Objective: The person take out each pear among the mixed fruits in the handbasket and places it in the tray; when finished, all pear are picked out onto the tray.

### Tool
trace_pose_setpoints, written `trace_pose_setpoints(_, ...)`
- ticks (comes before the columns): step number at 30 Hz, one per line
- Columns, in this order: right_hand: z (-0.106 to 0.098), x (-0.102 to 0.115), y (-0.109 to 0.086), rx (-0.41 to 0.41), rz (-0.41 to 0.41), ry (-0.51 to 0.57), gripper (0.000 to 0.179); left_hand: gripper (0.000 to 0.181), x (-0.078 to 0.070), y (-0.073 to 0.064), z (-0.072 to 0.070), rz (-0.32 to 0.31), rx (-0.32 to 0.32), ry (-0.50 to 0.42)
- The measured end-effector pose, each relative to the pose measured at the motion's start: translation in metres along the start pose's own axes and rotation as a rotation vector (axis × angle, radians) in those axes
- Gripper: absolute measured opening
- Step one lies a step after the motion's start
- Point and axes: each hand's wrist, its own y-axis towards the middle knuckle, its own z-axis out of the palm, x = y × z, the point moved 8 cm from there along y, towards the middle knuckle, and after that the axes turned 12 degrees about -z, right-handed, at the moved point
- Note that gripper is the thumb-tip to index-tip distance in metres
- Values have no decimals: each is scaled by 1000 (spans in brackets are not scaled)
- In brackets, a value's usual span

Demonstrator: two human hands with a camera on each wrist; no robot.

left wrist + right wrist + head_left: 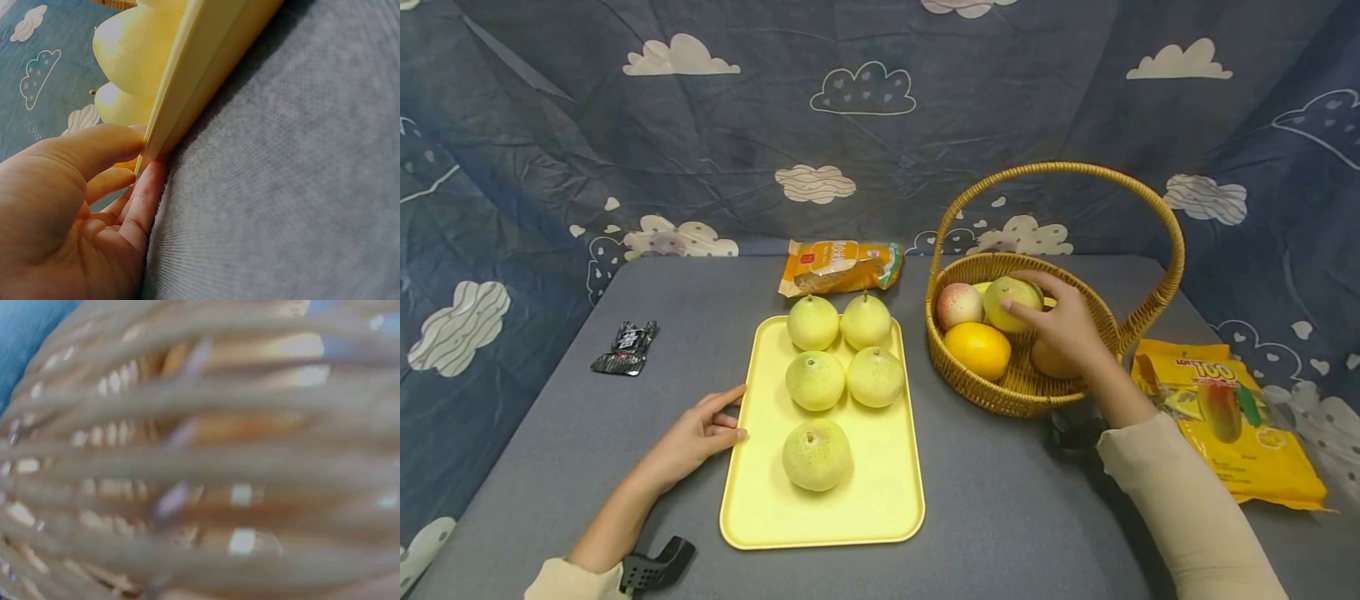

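My right hand reaches into the wicker basket and grips a round yellow-green pear, thumb in front and fingers over its far side. Around that pear lie a peach, a lemon-yellow fruit and an orange-brown fruit partly behind the wrist. Blurred basket weave fills the right wrist view, hiding that hand. On the left, my left hand pinches the long edge of a yellow tray, thumb at the rim and a finger against its outer wall. Several pears sit on the tray.
Behind the tray lies an orange bread packet. A small black wrapper is at the left, a yellow mango-candy bag at the right beside my sleeve. The basket's tall handle arches above my right hand. A cloud-patterned cloth hangs behind.
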Motion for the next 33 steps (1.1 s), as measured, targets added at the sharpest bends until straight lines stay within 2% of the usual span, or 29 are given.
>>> trace_pose_setpoints(5, -2, 26, -3, -37, -32, 104, 44, 63, 0, -1, -1, 0, 0, 8)
trace_pose_setpoints(9, 4, 56, -10, -27, -88, 206, 43, 63, 1, -1, -1, -12, 1, 4)
trace_pose_setpoints(13, 18, 86, -22, 8, -143, 363, 42, 63, 1, -1, -1, -15, 3, -1)
trace_pose_setpoints(18, 45, 109, -41, 89, -185, 496, 43, 64, 2, -1, -1, -25, 4, -6)
trace_pose_setpoints(24, 89, 119, -66, 197, -176, 591, 43, 64, 2, -1, -2, -24, 1, -10)
trace_pose_setpoints(29, 122, 113, -83, 242, -123, 603, 41, 63, 2, -2, -1, -27, 3, -5)
trace_pose_setpoints(33, 138, 110, -91, 262, -109, 597, 41, 64, 1, -3, 0, -32, 6, -7)
